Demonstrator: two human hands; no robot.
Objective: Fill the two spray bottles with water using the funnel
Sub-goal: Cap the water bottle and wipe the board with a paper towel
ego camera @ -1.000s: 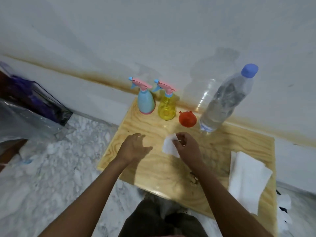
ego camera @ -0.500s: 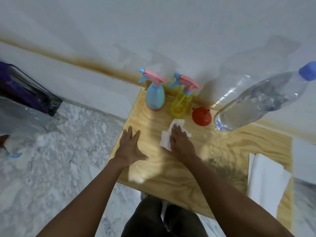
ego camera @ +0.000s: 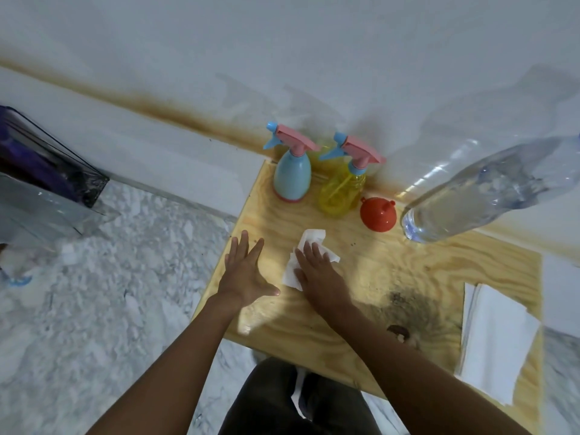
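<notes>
A blue spray bottle (ego camera: 292, 175) and a yellow spray bottle (ego camera: 343, 189), both with pink trigger heads screwed on, stand at the far edge of the wooden table (ego camera: 392, 277). An orange funnel (ego camera: 377, 214) lies mouth-down beside the yellow one. A large clear water bottle (ego camera: 483, 193) with water in it stands at the right. My right hand (ego camera: 317, 271) presses a crumpled white tissue (ego camera: 306, 249) flat on the table. My left hand (ego camera: 246, 274) rests open, fingers spread, on the table's left edge.
A stack of white paper napkins (ego camera: 496, 343) lies at the table's right end. A dark stain (ego camera: 411, 306) marks the wood near my right forearm. Left of the table is marble floor (ego camera: 110, 293) with a clear plastic bag (ego camera: 40, 196). The white wall runs directly behind the bottles.
My right hand has gone from pinching the tissue to pressing it flat on the wood. My left hand has spread its fingers flat. The view has shifted closer and to the left.
</notes>
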